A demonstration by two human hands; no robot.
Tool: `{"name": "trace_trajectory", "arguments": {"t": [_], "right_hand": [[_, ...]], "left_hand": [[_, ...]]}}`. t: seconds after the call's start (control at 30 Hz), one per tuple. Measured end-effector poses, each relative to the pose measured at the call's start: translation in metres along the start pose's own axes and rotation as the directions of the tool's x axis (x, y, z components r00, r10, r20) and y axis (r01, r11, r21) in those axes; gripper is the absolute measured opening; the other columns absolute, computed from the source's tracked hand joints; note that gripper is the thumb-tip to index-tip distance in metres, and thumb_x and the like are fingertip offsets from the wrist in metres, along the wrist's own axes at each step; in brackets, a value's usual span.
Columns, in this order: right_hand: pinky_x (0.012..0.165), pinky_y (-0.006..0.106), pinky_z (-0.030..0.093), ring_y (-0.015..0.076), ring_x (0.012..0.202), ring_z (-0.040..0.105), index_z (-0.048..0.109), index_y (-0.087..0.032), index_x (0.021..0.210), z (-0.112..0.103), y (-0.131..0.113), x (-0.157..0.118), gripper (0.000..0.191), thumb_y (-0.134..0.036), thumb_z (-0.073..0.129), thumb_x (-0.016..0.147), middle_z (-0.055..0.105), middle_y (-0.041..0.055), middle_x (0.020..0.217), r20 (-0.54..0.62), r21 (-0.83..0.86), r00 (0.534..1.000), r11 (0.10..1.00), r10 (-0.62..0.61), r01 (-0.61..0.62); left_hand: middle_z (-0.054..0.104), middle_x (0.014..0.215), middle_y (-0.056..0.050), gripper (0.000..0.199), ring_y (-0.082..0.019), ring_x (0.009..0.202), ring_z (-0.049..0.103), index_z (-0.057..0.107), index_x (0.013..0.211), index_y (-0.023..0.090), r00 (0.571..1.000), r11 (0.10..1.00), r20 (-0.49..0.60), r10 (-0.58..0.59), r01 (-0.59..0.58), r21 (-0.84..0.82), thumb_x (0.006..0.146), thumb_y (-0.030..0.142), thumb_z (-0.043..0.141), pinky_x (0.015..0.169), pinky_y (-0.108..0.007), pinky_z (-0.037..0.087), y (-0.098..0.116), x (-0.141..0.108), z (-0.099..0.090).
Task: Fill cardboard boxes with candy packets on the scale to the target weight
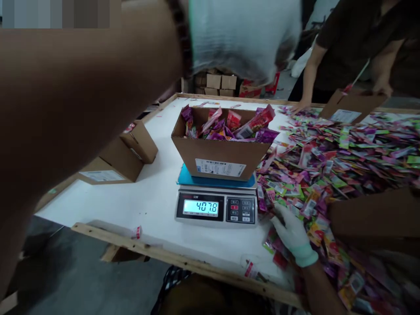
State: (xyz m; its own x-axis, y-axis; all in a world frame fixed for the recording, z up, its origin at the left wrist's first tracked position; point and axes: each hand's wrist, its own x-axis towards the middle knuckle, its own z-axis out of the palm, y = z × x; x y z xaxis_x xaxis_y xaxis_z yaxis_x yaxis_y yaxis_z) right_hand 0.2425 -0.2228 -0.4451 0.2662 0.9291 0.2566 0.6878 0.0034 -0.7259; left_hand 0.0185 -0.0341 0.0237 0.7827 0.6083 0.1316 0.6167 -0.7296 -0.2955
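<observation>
My left hand [244,39], in a white glove, reaches across the top of the view above a cardboard box; its fingers are blurred. The open box [223,151] is filled with snack packets [234,120] in red and purple wrappers. It stands on a digital scale [216,208] that reads 407.8. To the right of the scale, my gloved right hand [292,232] rests low at the edge of a loose packet pile [305,175]. Its fingers stretch toward packets beside the scale, thumb and forefinger a little apart, with the tips hard to make out.
Labelled cardboard boxes [123,159] stand on the white table's left side. Another box [374,216] lies on the pile at right. Across the table, a person in dark clothes [357,39] touches packets and holds a box [354,105]. A wooden rail [183,264] edges the table.
</observation>
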Motion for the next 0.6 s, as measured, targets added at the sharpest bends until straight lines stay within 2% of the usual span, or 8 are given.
{"name": "trace_trajectory", "arguments": {"t": [0.03, 0.1, 0.17, 0.23, 0.33, 0.4, 0.5, 0.6], "right_hand": [[0.113, 0.056, 0.067, 0.0370, 0.125, 0.081, 0.081, -0.018, 0.133, 0.001, 0.000, 0.000, 0.055, -0.058, 0.061, 0.101, 0.083, 0.0194, 0.135, 0.004, -0.005, 1.000, 1.000, -0.004, 0.004], [0.114, 0.057, 0.066, 0.0374, 0.125, 0.081, 0.082, -0.017, 0.131, 0.002, 0.001, 0.001, 0.056, -0.058, 0.061, 0.100, 0.084, 0.0197, 0.134, 0.013, -0.015, 1.000, 1.000, -0.010, 0.010], [0.115, 0.057, 0.065, 0.0377, 0.125, 0.081, 0.082, -0.015, 0.130, 0.004, 0.002, 0.001, 0.057, -0.057, 0.060, 0.098, 0.084, 0.0203, 0.133, 0.023, -0.026, 1.000, 1.000, -0.008, 0.009], [0.118, 0.058, 0.063, 0.0381, 0.128, 0.080, 0.081, -0.014, 0.133, 0.005, 0.003, 0.000, 0.060, -0.057, 0.059, 0.098, 0.083, 0.0215, 0.135, 0.043, -0.033, 0.999, 0.999, 0.010, -0.008], [0.120, 0.059, 0.061, 0.0382, 0.130, 0.080, 0.074, -0.012, 0.148, 0.007, 0.006, -0.001, 0.069, -0.056, 0.058, 0.098, 0.080, 0.0224, 0.142, 0.077, -0.030, 0.996, 0.998, 0.050, -0.048], [0.121, 0.060, 0.060, 0.0380, 0.133, 0.078, 0.070, -0.013, 0.155, 0.009, 0.008, 0.000, 0.071, -0.054, 0.058, 0.097, 0.078, 0.0216, 0.147, 0.089, -0.035, 0.995, 0.998, 0.054, -0.051], [0.124, 0.060, 0.058, 0.0379, 0.139, 0.075, 0.071, -0.015, 0.154, 0.011, 0.011, 0.002, 0.071, -0.052, 0.059, 0.095, 0.076, 0.0208, 0.151, 0.088, -0.048, 0.996, 0.999, 0.028, -0.024], [0.125, 0.059, 0.058, 0.0375, 0.139, 0.076, 0.071, -0.013, 0.154, 0.013, 0.013, 0.005, 0.071, -0.053, 0.058, 0.096, 0.076, 0.0213, 0.150, 0.095, -0.047, 0.995, 0.999, 0.027, -0.022]], "left_hand": [[0.076, 0.134, -0.005, 0.056, -0.047, 0.141, 0.065, 0.075, 0.147, 0.008, 0.999, 1.000, -0.052, 0.008, -0.007, 0.021, 0.097, 0.021, 0.053, 0.110, -0.049, 0.050, -0.005, -0.004, 0.005], [0.080, 0.119, -0.009, 0.044, -0.044, 0.131, 0.074, 0.082, 0.134, 0.008, 0.999, 1.000, -0.044, -0.022, 0.022, 0.001, 0.097, 0.021, 0.064, 0.115, -0.054, 0.052, -0.018, -0.013, 0.017], [0.080, 0.108, -0.011, 0.036, -0.039, 0.120, 0.079, 0.084, 0.125, 0.007, 0.998, 0.998, -0.024, -0.053, 0.052, -0.033, 0.097, 0.026, 0.073, 0.112, -0.051, 0.057, -0.030, -0.023, 0.030], [0.078, 0.097, -0.010, 0.031, -0.032, 0.106, 0.080, 0.085, 0.117, 0.008, 0.999, 0.998, -0.009, -0.051, 0.051, -0.026, 0.097, 0.028, 0.073, 0.106, -0.045, 0.058, -0.037, -0.030, 0.040], [0.075, 0.089, -0.005, 0.031, -0.020, 0.086, 0.073, 0.086, 0.118, 0.012, 0.998, 0.998, 0.020, -0.053, 0.054, -0.033, 0.097, 0.028, 0.070, 0.095, -0.035, 0.054, -0.042, -0.033, 0.047], [0.074, 0.087, -0.003, 0.033, -0.016, 0.077, 0.066, 0.086, 0.121, 0.015, 0.999, 0.998, 0.016, -0.046, 0.046, -0.048, 0.096, 0.028, 0.068, 0.087, -0.031, 0.049, -0.042, -0.032, 0.048], [0.075, 0.091, -0.002, 0.036, -0.012, 0.067, 0.056, 0.085, 0.125, 0.017, 1.000, 0.999, 0.021, -0.002, 0.002, -0.037, 0.095, 0.026, 0.067, 0.074, -0.028, 0.038, -0.041, -0.030, 0.053], [0.073, 0.083, -0.001, 0.032, -0.010, 0.059, 0.045, 0.086, 0.121, 0.017, 0.996, 0.998, 0.083, 0.035, -0.030, -0.064, 0.093, 0.022, 0.070, 0.065, -0.028, 0.031, -0.037, -0.028, 0.067]]}}
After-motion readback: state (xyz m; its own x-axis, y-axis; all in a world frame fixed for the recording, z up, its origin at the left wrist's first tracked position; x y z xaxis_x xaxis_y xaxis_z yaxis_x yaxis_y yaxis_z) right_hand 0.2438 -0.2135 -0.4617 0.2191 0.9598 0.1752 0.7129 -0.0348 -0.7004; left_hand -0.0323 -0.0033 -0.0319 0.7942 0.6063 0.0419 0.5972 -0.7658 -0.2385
